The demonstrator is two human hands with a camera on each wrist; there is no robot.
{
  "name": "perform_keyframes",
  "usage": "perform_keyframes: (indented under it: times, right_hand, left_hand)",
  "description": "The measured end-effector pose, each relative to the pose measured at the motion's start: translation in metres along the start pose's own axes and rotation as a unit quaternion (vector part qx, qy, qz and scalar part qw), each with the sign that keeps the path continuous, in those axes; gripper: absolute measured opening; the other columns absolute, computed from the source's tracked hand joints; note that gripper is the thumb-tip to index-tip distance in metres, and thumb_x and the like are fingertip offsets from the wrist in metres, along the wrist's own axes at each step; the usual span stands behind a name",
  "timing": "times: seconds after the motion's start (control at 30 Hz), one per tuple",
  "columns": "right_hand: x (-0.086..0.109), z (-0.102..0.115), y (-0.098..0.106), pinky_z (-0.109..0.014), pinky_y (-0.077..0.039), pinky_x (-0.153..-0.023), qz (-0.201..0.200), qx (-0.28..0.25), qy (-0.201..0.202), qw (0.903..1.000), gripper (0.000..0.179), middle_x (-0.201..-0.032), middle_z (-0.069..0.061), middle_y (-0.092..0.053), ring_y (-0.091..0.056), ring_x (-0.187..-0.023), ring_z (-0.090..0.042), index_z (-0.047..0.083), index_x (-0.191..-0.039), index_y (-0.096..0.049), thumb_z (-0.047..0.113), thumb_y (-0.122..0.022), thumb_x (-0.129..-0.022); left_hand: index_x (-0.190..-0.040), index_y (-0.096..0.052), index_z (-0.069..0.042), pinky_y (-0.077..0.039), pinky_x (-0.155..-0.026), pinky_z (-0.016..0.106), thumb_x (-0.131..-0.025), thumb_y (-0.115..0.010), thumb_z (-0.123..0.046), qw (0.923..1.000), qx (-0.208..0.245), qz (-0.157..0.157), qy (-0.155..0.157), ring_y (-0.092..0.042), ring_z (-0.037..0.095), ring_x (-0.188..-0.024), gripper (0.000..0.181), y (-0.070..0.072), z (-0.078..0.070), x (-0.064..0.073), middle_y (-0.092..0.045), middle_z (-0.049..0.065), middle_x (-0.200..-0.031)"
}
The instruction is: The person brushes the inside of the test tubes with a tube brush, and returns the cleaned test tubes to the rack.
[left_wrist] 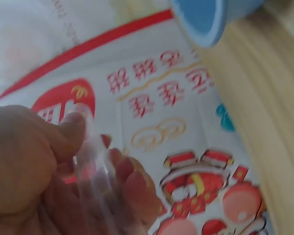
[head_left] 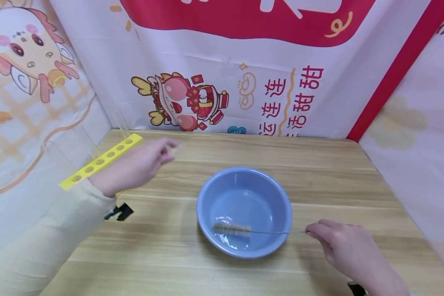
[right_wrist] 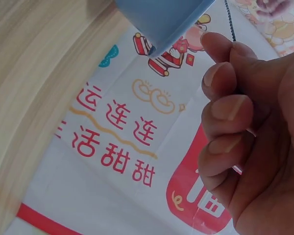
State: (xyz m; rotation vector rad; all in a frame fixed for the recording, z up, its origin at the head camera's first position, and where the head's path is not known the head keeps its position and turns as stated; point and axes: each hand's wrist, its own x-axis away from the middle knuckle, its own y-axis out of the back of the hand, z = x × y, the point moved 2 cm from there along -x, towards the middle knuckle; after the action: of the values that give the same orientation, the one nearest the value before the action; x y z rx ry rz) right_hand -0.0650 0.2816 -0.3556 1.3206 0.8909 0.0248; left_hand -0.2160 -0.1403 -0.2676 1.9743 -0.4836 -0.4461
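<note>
My left hand (head_left: 142, 166) is raised beside the yellow test tube rack (head_left: 100, 161). In the left wrist view its fingers and thumb curl round a clear test tube (left_wrist: 99, 181), which is blurred and hard to make out in the head view. To the right of the blue basin (head_left: 244, 172), my right hand (head_left: 349, 246) pinches the wire handle (head_left: 274, 232) of a test tube brush between thumb and forefinger. The pale bristles (head_left: 232, 229) lie low inside the basin, near its front left, with shiny wet spots around them. Part of the wire also shows in the right wrist view.
Several clear tubes (head_left: 61, 155) stand in the rack, hard to see against the cloth. The wooden table (head_left: 318, 172) is bounded at the back and sides by printed cloth (head_left: 222, 49). Near the left sleeve a small black object (head_left: 123, 211) shows.
</note>
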Motion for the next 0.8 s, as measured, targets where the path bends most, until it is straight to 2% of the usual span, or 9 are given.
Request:
perform_keyframes:
  times: [0.1, 0.17, 0.23, 0.33, 0.47, 0.6, 0.7, 0.8]
  right_hand:
    - [0.001, -0.002, -0.001, -0.024, -0.039, -0.037, -0.007, -0.004, 0.003, 1.0000, 0.058, -0.074, 0.017, -0.068, -0.061, -0.053, -0.005, 0.024, -0.083, -0.072, 0.048, -0.025, -0.107]
    - [0.003, -0.006, -0.002, -0.028, -0.046, -0.041, -0.021, -0.006, 0.002, 0.9998, 0.057, -0.076, 0.014, -0.071, -0.066, -0.059, -0.008, 0.025, -0.082, -0.072, 0.049, -0.027, -0.107]
    - [0.005, -0.012, -0.001, -0.029, -0.052, -0.048, -0.042, -0.012, 0.001, 0.9990, 0.055, -0.077, 0.011, -0.072, -0.069, -0.064, -0.010, 0.024, -0.081, -0.073, 0.049, -0.031, -0.106]
    - [0.011, -0.022, 0.002, -0.024, -0.055, -0.056, -0.068, -0.028, -0.013, 0.9972, 0.052, -0.078, 0.010, -0.073, -0.070, -0.069, -0.007, 0.023, -0.081, -0.074, 0.049, -0.035, -0.105]
    - [0.019, -0.034, 0.010, -0.012, -0.050, -0.057, -0.085, -0.070, -0.040, 0.9931, 0.050, -0.077, 0.011, -0.072, -0.062, -0.065, 0.005, 0.019, -0.084, -0.075, 0.047, -0.039, -0.105]
    - [0.026, -0.039, 0.017, -0.007, -0.041, -0.052, -0.100, -0.122, -0.068, 0.9851, 0.048, -0.072, 0.013, -0.064, -0.049, -0.058, 0.009, 0.013, -0.087, -0.075, 0.044, -0.043, -0.104]
    - [0.029, -0.039, 0.022, -0.007, -0.039, -0.053, -0.113, -0.152, -0.090, 0.9777, 0.047, -0.069, 0.013, -0.057, -0.046, -0.060, 0.008, 0.009, -0.088, -0.074, 0.043, -0.047, -0.103]
    - [0.031, -0.039, 0.024, -0.008, -0.040, -0.054, -0.142, -0.177, -0.099, 0.9688, 0.039, -0.069, 0.011, -0.058, -0.048, -0.062, 0.006, 0.004, -0.087, -0.074, 0.034, -0.055, -0.102]
  left_hand:
    - [-0.136, -0.051, -0.008, -0.054, -0.090, 0.045, -0.103, -0.054, -0.018, 0.9977, -0.010, 0.066, -0.012, -0.061, 0.025, -0.103, 0.034, -0.025, -0.007, 0.004, -0.061, 0.010, -0.115]
    - [-0.137, -0.051, -0.013, -0.055, -0.090, 0.042, -0.101, -0.058, -0.016, 0.9947, -0.018, 0.099, -0.019, -0.061, 0.023, -0.104, 0.037, -0.036, -0.012, 0.008, -0.059, 0.008, -0.118]
    - [-0.139, -0.052, -0.016, -0.057, -0.086, 0.038, -0.099, -0.062, -0.014, 0.9924, -0.024, 0.117, -0.029, -0.060, 0.020, -0.101, 0.041, -0.043, -0.017, 0.012, -0.058, 0.005, -0.115]
    - [-0.134, -0.058, -0.016, -0.057, -0.084, 0.034, -0.095, -0.068, -0.012, 0.9915, -0.034, 0.117, -0.046, -0.060, 0.017, -0.099, 0.041, -0.047, -0.022, 0.016, -0.058, 0.002, -0.112]
    - [-0.122, -0.067, -0.014, -0.057, -0.083, 0.033, -0.089, -0.075, -0.015, 0.9903, -0.072, 0.089, -0.078, -0.061, 0.017, -0.096, 0.034, -0.049, -0.027, 0.018, -0.061, 0.002, -0.106]
    - [-0.117, -0.070, -0.016, -0.057, -0.080, 0.030, -0.085, -0.080, -0.017, 0.9855, -0.120, 0.036, -0.115, -0.062, 0.014, -0.092, 0.034, -0.051, -0.031, 0.020, -0.064, 0.000, -0.102]
    - [-0.115, -0.071, -0.016, -0.058, -0.077, 0.029, -0.081, -0.083, -0.017, 0.9789, -0.147, -0.012, -0.142, -0.063, 0.013, -0.087, 0.036, -0.053, -0.034, 0.022, -0.065, -0.001, -0.099]
    - [-0.115, -0.072, -0.015, -0.058, -0.074, 0.028, -0.079, -0.085, -0.017, 0.9710, -0.164, -0.053, -0.166, -0.065, 0.013, -0.083, 0.039, -0.054, -0.037, 0.024, -0.067, 0.000, -0.098]
